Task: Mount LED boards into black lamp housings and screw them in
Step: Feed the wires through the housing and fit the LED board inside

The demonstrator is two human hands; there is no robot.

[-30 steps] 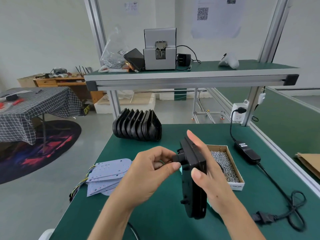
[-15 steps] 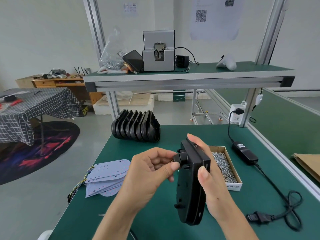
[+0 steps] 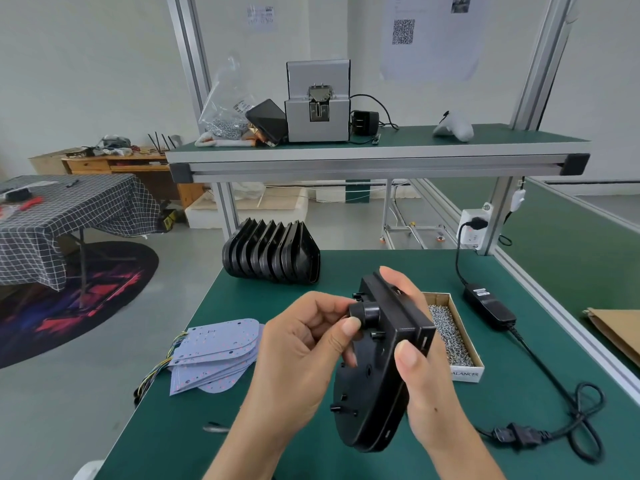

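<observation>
Over the green desk (image 3: 242, 427) your right hand (image 3: 426, 368) grips one housing (image 3: 377, 382), left-hand fingers (image 3: 349, 327) pinching its rear boss; boards (image 3: 218, 355) lie unmounted, remaining housings (image 3: 273, 252) stand racked, no screw driven.

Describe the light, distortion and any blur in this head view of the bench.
Head view: soft, even daylight with faint shadows; wide-angle bending bows the frame posts outward and tilts the shelf; the housing held in the left hand and right hand is sharp, while a small object at the bench's near edge is smeared.
</observation>
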